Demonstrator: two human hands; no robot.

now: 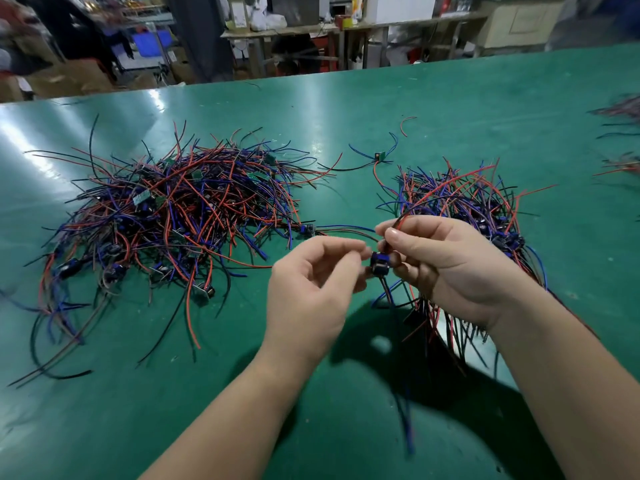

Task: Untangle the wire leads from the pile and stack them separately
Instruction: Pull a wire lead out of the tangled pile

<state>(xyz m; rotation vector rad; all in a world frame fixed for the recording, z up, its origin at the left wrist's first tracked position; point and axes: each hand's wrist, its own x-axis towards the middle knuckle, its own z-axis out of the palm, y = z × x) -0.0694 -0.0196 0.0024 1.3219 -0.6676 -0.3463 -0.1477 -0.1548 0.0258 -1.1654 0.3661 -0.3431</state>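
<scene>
1. Above the near middle of the bench (346, 109), I hold one wire lead (379, 263) up between both hands. It is clear of the surface, so its strands hang free and I can see what crosses what.
2. My left hand (311, 289) curls in, its fingers (349, 258) narrow and pinching the lead's small blue block from the left. That gives me a fixed point to work against.
3. My right hand (446, 268) pinches a thin strand between thumb and forefinger just above the block. I judge this is to draw the strand straight.
4. The lead is a dark-blue block with thin red, blue and black wires. One rises past my right thumb and others droop towards the bench.
5. The pile (173, 216) lies on the left, well apart from my hands. It is a dense tangle of red, blue and black with small green boards in it.
6. The stack (460, 202) lies on the right, just beyond my right hand, so sorted leads stay apart from the tangle. More wires fan out beneath my right wrist. I cannot tell whether my palm holds them.
7. A stray lead (379, 156) lies alone at the far middle, between the two heaps.
</scene>
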